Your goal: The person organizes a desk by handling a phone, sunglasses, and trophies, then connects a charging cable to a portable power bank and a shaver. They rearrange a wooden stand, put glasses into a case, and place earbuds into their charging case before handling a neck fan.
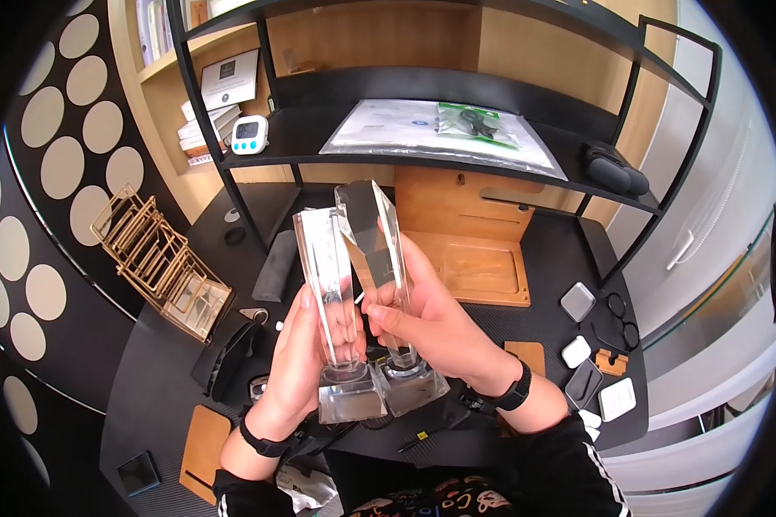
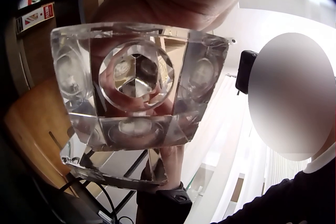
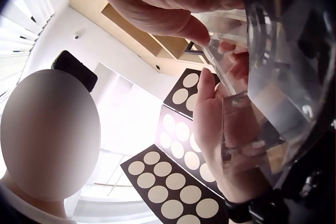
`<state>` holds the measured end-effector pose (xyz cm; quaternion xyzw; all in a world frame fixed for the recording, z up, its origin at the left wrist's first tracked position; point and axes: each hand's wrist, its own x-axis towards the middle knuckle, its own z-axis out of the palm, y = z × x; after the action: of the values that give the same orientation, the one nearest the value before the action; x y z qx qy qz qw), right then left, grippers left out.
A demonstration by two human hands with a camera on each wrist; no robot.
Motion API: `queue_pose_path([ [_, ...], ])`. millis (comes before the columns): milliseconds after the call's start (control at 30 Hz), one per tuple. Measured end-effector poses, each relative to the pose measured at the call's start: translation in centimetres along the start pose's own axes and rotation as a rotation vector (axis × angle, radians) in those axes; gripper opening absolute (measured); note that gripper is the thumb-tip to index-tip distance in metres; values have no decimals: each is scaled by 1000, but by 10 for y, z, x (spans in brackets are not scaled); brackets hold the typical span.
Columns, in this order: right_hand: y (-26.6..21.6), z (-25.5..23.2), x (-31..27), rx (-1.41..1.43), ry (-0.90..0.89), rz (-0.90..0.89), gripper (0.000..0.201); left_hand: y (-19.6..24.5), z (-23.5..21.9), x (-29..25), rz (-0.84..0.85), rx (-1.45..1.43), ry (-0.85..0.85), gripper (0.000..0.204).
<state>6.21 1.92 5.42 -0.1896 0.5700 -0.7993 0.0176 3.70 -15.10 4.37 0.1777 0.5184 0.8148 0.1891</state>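
Note:
Two clear crystal trophies are held upright side by side over the desk. My left hand [image 1: 295, 366] grips the column of the left trophy [image 1: 326, 276]. Around the faceted column of the right trophy [image 1: 375, 246], my right hand [image 1: 431, 323] is curled, thumb in front. The two block bases hang below the hands, edges close together. In the left wrist view the left trophy's base [image 2: 131, 134] fills the middle, showing a round neck through the glass. The right wrist view has the right trophy's base [image 3: 289, 71] close up, with my left hand [image 3: 207, 121] beyond it.
Behind the trophies stands a wooden stand [image 1: 478, 271] under a black shelf [image 1: 293, 129] with papers and a timer. A gold rack [image 1: 159, 267] is at left. Glasses [image 1: 621, 319], small white cases and a brown pad [image 1: 205, 448] lie on the black desk.

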Motion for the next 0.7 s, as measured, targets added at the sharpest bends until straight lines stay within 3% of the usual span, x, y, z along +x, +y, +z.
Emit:
queue_pose_path([
  [433, 6, 6, 0, 47, -25, -11, 80, 0, -4, 1, -9, 65, 55, 59],
  [700, 11, 6, 0, -116, -5, -51, 78, -1, -2, -1, 0, 97, 64, 54],
])
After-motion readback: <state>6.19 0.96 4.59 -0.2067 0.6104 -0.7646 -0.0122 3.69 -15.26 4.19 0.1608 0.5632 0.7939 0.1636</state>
